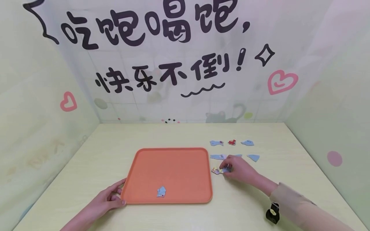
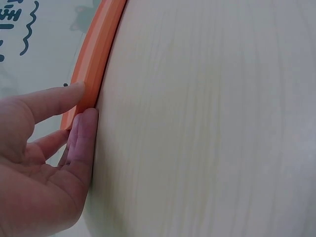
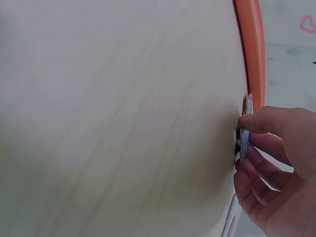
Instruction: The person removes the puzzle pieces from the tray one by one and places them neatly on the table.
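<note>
My left hand (image 1: 107,196) grips the near left corner of an orange tray (image 1: 185,176), thumb at the rim and fingers along its outer side; the left wrist view shows the thumb on the tray's edge (image 2: 94,64). One light blue puzzle piece (image 1: 161,192) lies inside the tray near its front. Right of the tray, my right hand (image 1: 238,168) pinches a flat puzzle piece (image 3: 243,143) between thumb and fingers, low over the table. Beside those fingertips lies a multicoloured piece (image 1: 215,170), close to the tray's right rim.
Farther back on the table (image 1: 162,136) are a blue fish-shaped piece (image 1: 216,143), a red piece (image 1: 232,142) and another blue piece (image 1: 247,142). Nearer lie a long blue piece (image 1: 217,157) and a triangular one (image 1: 253,157). Printed cloth walls (image 1: 185,106) enclose the table.
</note>
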Demonstrator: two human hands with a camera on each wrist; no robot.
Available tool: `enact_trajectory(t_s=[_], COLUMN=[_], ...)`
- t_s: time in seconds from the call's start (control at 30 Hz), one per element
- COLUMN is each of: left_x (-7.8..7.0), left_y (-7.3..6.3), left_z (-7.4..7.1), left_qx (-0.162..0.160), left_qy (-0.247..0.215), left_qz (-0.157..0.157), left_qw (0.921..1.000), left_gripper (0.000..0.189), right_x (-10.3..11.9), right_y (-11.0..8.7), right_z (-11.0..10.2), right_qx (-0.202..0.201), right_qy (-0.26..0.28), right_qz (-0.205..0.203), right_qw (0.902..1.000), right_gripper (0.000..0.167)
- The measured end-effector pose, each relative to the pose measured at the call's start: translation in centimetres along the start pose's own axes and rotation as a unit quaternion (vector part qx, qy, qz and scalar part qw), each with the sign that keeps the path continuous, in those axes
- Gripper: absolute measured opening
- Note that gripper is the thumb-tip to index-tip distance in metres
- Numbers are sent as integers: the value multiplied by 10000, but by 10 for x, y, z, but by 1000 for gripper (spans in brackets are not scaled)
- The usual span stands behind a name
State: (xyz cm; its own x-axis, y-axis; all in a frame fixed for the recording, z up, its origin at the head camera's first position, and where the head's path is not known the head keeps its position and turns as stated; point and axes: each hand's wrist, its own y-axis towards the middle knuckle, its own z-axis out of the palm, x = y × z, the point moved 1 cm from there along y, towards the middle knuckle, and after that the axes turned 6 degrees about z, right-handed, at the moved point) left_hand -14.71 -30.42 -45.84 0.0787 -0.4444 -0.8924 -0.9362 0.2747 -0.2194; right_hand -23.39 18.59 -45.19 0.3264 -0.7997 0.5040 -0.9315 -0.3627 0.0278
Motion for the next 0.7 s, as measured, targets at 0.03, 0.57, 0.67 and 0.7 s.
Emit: enact_trajectory(t_s=[0.03,0.57,0.67,0.7], left_x=[0,-2,-2,-2], left_y=[0,-1,-1,-1], left_z=[0,0,0,0], left_qx=[4,83,78,86], left_qy=[-3,-53,-48,-58], left_qz=[8,105,77,72], left_qw=[10000,9999,9999,9999], left_gripper=[89,88,88,89], right_x=[0,-11,-10,-10], right_y=[-1,-13,-14,-14], right_z=[1,-8,-8,-8], right_qx=[1,540,542,556], right_qy=[24,503,545,572], right_qz=[-9,-515,-512,-505], right_qw=[10000,9959,9957,9955], right_gripper=[18,26,26,26])
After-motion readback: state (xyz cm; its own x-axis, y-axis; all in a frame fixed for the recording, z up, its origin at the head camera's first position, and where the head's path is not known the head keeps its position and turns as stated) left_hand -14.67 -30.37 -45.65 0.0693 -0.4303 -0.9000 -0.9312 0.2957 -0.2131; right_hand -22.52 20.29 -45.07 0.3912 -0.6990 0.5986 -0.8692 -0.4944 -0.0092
